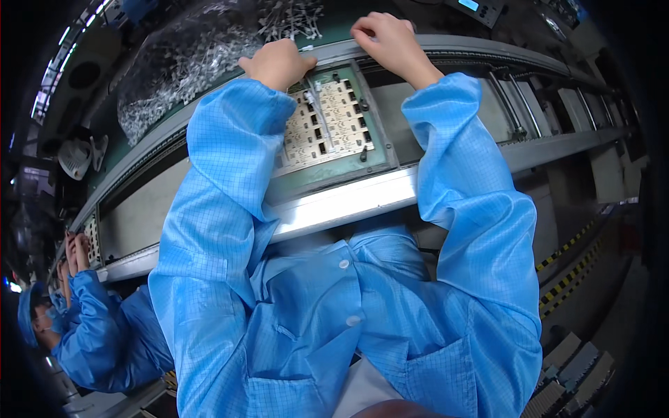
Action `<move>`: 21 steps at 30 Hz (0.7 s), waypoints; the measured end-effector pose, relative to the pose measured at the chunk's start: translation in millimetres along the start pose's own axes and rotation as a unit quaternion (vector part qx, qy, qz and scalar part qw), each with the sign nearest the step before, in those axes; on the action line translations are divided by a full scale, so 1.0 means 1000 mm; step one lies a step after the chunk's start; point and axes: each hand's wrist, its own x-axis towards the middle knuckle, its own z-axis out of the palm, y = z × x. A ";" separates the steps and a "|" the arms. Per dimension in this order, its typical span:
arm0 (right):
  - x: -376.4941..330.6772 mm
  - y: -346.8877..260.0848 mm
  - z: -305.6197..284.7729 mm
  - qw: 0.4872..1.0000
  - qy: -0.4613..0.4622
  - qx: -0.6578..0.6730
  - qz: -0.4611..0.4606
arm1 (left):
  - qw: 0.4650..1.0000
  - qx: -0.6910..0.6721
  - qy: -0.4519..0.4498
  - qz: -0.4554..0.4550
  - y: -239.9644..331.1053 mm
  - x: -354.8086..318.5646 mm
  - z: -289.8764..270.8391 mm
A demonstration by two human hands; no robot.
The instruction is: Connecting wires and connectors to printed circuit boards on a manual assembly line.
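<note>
My left hand (pixel 277 64) hovers at the far edge of a circuit board panel (pixel 341 111). Its back faces me and the thumb points right, while the other fingertips are hidden. The cream panel carries rows of black components and sits in a green carrier frame (pixel 385 129) with black clips. A thin whitish cable (pixel 317 108) lies across the panel, its far end close to my left thumb. Farther right, my right hand (pixel 390 43) is above the conveyor's far rail with its fingers curled inward. Whatever those fingers may hold is hidden.
Beyond the rail, a clear plastic bag (pixel 185 70) holds many white cables, with more loose cables (pixel 296 17) beside it. The conveyor's metal near rail (pixel 348 209) runs before me. At left, another person in blue (pixel 104 334) works at a second board (pixel 92 233).
</note>
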 end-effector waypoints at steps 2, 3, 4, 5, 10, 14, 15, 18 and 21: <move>-0.001 -0.026 -0.015 0.994 0.081 0.024 -0.074 | 1.000 -0.010 0.003 0.001 -0.009 0.010 0.013; -0.002 -0.037 -0.017 0.975 0.160 0.041 -0.148 | 1.000 -0.002 0.001 0.002 -0.013 0.014 0.017; 0.006 -0.025 -0.008 0.992 0.099 0.049 -0.061 | 1.000 -0.020 0.019 0.015 -0.009 0.021 0.020; 0.005 -0.026 -0.007 0.992 0.101 0.054 -0.054 | 0.998 -0.038 0.038 0.020 -0.008 0.020 0.019; 0.009 -0.029 -0.011 0.986 0.131 0.046 -0.091 | 0.941 -0.160 0.072 0.289 -0.009 0.002 0.010; 0.010 -0.031 -0.017 0.983 0.150 0.048 -0.093 | 0.896 -0.135 0.044 0.421 -0.007 -0.002 0.003; 0.010 -0.031 -0.017 0.983 0.154 0.049 -0.093 | 0.896 -0.133 0.044 0.422 -0.007 -0.002 0.007; 0.008 -0.028 -0.015 0.986 0.141 0.037 -0.083 | 0.881 -0.099 0.049 0.459 -0.004 0.000 0.010; 0.007 -0.031 -0.015 0.987 0.131 0.042 -0.082 | 0.871 -0.110 0.065 0.475 -0.001 -0.004 0.012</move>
